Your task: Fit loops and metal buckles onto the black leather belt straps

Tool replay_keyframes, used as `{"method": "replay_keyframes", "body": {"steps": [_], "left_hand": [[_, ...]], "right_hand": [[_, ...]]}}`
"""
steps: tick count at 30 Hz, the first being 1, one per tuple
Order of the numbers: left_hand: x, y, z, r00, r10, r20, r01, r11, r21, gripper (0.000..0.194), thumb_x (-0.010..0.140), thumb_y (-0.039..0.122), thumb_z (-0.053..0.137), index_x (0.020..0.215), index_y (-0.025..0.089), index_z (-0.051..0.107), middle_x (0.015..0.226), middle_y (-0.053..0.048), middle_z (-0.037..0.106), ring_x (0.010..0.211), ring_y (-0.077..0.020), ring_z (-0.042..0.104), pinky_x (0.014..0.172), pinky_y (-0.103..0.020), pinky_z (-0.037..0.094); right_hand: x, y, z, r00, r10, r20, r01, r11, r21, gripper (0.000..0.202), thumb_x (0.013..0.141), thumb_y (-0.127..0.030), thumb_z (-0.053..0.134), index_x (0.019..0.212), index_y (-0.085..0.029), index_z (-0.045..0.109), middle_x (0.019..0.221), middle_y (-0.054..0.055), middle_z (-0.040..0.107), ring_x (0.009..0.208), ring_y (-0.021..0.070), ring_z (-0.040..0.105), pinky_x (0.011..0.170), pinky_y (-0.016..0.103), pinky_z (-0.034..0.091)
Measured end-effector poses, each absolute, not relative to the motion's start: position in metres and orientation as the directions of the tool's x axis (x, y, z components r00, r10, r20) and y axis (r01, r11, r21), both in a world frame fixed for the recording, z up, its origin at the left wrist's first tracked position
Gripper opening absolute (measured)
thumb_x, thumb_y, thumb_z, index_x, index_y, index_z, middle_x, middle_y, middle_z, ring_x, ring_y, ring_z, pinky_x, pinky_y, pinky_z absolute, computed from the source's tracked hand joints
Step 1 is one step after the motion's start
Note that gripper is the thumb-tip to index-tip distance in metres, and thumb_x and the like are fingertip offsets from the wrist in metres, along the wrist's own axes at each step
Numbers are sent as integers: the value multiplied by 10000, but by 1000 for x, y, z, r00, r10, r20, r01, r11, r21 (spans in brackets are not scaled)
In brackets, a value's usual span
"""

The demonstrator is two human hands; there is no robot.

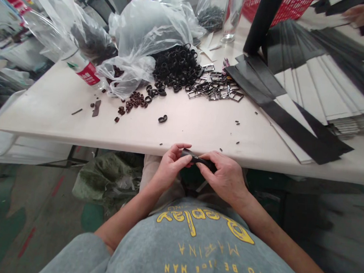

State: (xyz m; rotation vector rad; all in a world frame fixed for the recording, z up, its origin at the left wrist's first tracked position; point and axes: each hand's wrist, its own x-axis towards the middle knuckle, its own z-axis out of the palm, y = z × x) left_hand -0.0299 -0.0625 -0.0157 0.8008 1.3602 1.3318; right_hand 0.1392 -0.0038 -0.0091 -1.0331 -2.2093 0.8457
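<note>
A short black strap (192, 155) is stretched between my two hands at the table's front edge, above my lap. My left hand (172, 163) pinches its left end between thumb and fingers. Around its right part my right hand (226, 170) is closed, with the thumb pressed on it; that end is partly hidden. A small light mark or slit shows on the strap between the thumbs. Beyond my hands lie a pair of black loops (162, 119), a heap of black loops (176, 66), some brown loops (136, 102) and a heap of metal buckles (217, 87).
On the right, black strips (308, 129) are fanned out beside a black roll (263, 23) and a red basket (293, 8). Plastic bags (146, 24), a glass (232, 18) and a lying plastic bottle (87, 73) occupy the back and left of the table (195, 133).
</note>
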Motion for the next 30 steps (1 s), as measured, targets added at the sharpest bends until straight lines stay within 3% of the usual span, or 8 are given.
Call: {"method": "replay_keyframes", "body": {"steps": [3, 6, 11, 17, 25, 30], "left_hand": [[-32, -64, -10, -232, 971, 54, 217, -2, 976, 270, 785, 217, 734, 1053, 225, 706, 1090, -51, 671, 1021, -188, 624, 899, -305, 492], [-35, -64, -4, -143, 976, 162, 429, -87, 899, 144, 839, 199, 688, 969, 232, 743, 1061, -60, 703, 1035, -203, 632, 942, -342, 482], [-33, -63, 1, -127, 979, 158, 410, -93, 908, 65, 857, 234, 693, 823, 218, 746, 867, -45, 734, 862, -187, 664, 845, -321, 508], [-47, -60, 5, -293, 936, 194, 332, -90, 939, 139, 889, 267, 647, 783, 194, 700, 875, -49, 729, 869, -181, 657, 830, -299, 499], [-122, -29, 8, -395, 861, 321, 511, -85, 856, 134, 861, 297, 654, 830, 180, 710, 813, -35, 710, 777, -159, 642, 747, -273, 498], [-132, 11, 17, -274, 900, 339, 603, -114, 789, 141, 860, 310, 654, 832, 191, 726, 793, -22, 711, 710, -142, 625, 678, -251, 490]], "right_hand": [[138, -2, -10, -560, 797, 227, 478, 535, -697, 80, 883, -257, 606, 859, -213, 668, 836, 37, 723, 779, 211, 668, 685, 305, 453], [138, -3, -9, -591, 764, 259, 469, 586, -660, 93, 894, -247, 590, 854, -209, 665, 831, 43, 722, 780, 215, 669, 693, 309, 452], [138, -6, -11, -626, 723, 293, 433, 634, -640, 110, 897, -225, 555, 856, -214, 657, 822, 41, 718, 757, 208, 670, 678, 306, 469], [150, 9, -6, -578, 752, 315, 430, 610, -666, 153, 915, -310, 535, 876, -246, 667, 797, 22, 718, 713, 206, 672, 632, 310, 490], [198, 52, -6, -301, 912, 280, 617, 410, -672, 239, 830, -461, 597, 856, -244, 695, 756, 14, 720, 675, 218, 665, 633, 316, 475], [212, 65, -6, -218, 965, 145, 607, 251, -754, 290, 794, -515, 604, 808, -244, 706, 731, 3, 720, 672, 223, 663, 622, 309, 467]]}}
